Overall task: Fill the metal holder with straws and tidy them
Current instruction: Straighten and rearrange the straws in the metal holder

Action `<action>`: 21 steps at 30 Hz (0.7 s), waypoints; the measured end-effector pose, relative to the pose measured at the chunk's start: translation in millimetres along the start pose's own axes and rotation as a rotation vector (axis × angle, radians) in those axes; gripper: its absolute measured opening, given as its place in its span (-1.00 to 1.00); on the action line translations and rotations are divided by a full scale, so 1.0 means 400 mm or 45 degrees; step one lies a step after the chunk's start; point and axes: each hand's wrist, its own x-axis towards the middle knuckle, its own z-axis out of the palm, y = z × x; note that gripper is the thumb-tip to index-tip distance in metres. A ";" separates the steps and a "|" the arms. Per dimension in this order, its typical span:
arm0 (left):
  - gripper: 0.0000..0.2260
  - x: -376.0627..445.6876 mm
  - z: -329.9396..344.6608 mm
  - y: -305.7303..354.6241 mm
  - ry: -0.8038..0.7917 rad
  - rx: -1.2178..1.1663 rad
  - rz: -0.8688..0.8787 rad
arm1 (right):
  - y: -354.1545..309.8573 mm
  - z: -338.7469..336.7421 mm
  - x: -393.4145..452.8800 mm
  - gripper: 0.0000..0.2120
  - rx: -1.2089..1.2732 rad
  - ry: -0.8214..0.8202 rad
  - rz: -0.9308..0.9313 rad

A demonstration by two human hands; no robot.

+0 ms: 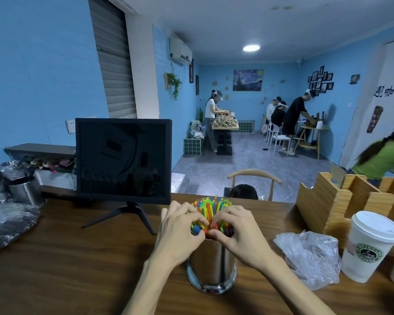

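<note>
A shiny metal holder (212,267) stands upright on the wooden counter (77,269), in front of me at the middle. A thick bundle of coloured straws (210,206) rises out of it, red, green, blue, orange and yellow. My left hand (180,230) wraps the bundle from the left and my right hand (237,230) from the right, just above the holder's rim. The thumbs and fingertips of both hands meet at the front of the straws. The lower parts of the straws are hidden by my hands and the holder.
A dark monitor (123,158) on a stand sits to the left. A crumpled clear plastic bag (312,258), a lidded paper cup (369,244) and a wooden organiser (341,205) lie to the right. A metal pot (25,189) and plastic wrap are far left. People work at tables beyond.
</note>
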 end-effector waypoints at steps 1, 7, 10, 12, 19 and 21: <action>-0.88 0.001 -0.001 0.001 -0.017 -0.008 0.006 | 0.001 -0.004 0.000 -0.84 0.004 0.005 0.016; -0.79 0.010 0.002 0.004 -0.053 -0.106 0.020 | 0.007 -0.021 -0.004 -0.87 0.097 0.012 0.073; -0.81 0.016 0.004 0.005 -0.066 -0.126 -0.003 | 0.004 -0.026 -0.005 -0.81 0.118 0.024 0.068; -0.83 0.017 0.006 0.003 -0.079 -0.161 -0.030 | 0.000 -0.028 -0.010 -0.77 0.137 0.025 0.094; -0.87 0.014 0.008 0.006 -0.045 -0.223 0.020 | -0.002 -0.034 -0.013 -0.76 0.174 0.009 0.139; -0.88 0.015 0.009 0.008 -0.026 -0.215 0.054 | -0.001 -0.035 -0.014 -0.74 0.184 0.000 0.127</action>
